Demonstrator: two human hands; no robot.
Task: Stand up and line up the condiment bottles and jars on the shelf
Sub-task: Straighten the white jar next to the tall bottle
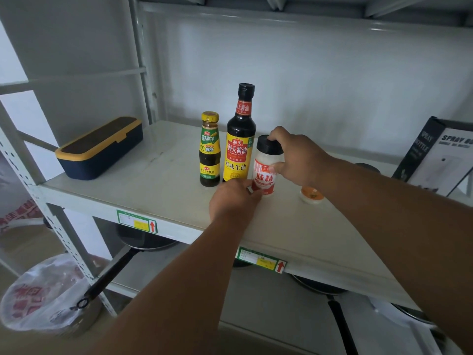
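Both hands on the white jar, three condiments upright on the shelf.

Head view: the right hand (299,160) grips the white jar (265,170) at its black cap and side, the left hand (234,201) curls round its base. The jar stands just right of the tall soy sauce bottle (238,139), with the small oyster sauce bottle (210,149) beside that, on the shelf (158,185).

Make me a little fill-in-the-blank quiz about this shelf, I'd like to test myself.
1. The tallest bottle has a ____ cap.
2. The right hand grips the white jar by its ____ lid.
3. The blue box has a ____ rim.
4. ____ containers stand upright in the row.

Missing words: black; black; yellow; three
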